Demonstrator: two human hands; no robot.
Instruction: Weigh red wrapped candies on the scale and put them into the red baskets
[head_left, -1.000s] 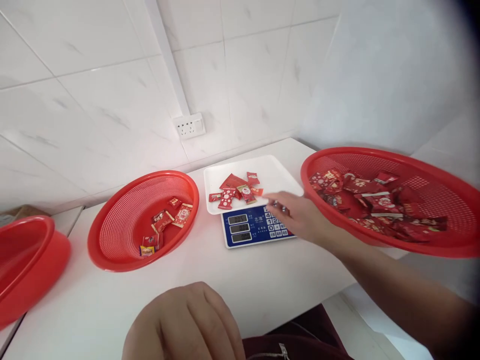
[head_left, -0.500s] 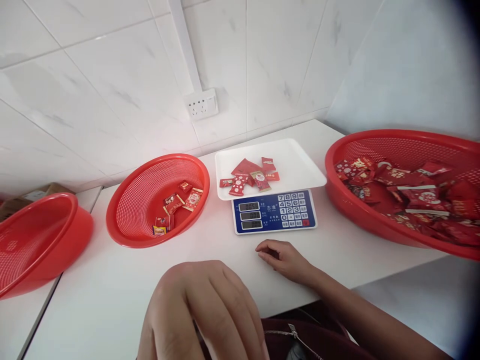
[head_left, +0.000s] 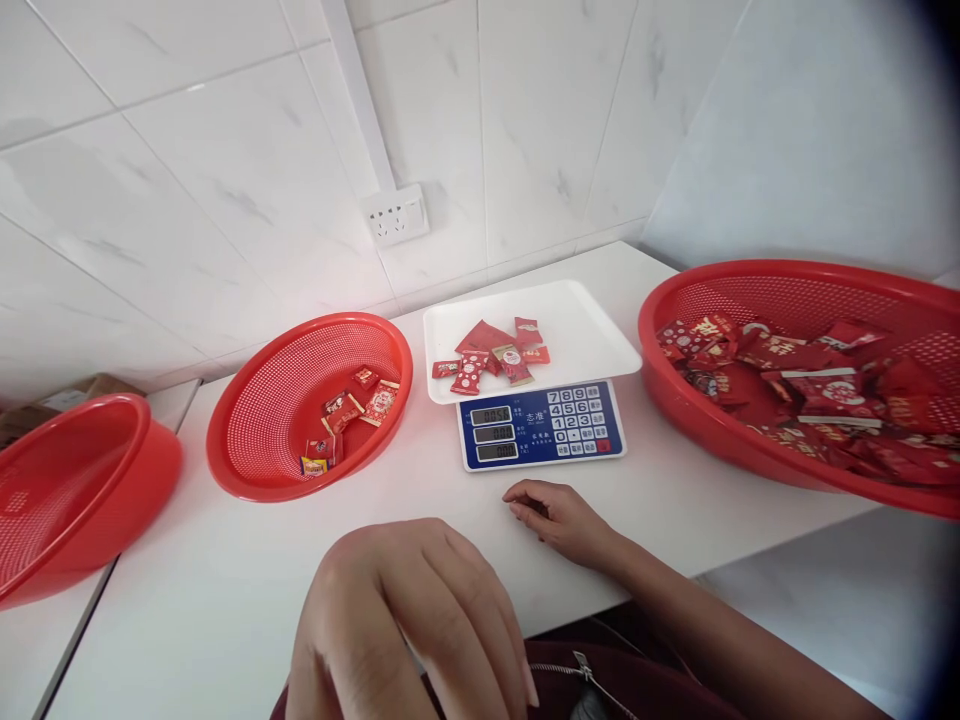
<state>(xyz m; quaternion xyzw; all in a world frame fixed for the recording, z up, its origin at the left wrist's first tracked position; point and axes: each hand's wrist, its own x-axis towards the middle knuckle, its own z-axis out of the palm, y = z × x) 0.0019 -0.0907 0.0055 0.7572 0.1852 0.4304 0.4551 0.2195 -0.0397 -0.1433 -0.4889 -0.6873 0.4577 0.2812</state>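
On the scale (head_left: 541, 428), red packets (head_left: 511, 364)
Right hand (head_left: 566, 522) just before it, thumb and fingers parted; left hand's (head_left: 401, 585) grip unclear

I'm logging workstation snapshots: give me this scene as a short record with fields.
Device: blue-and-white electronic scale on white table
On it: white rectangular tray with mostly red wrapped packets
Left of scale: round red perforated plastic basket, few packets
Right of scale: another red perforated plastic basket, many packets
Left hand: fingers curled down, grip hidden
Right hand: before the scale, loosely curled, nothing visible in grip
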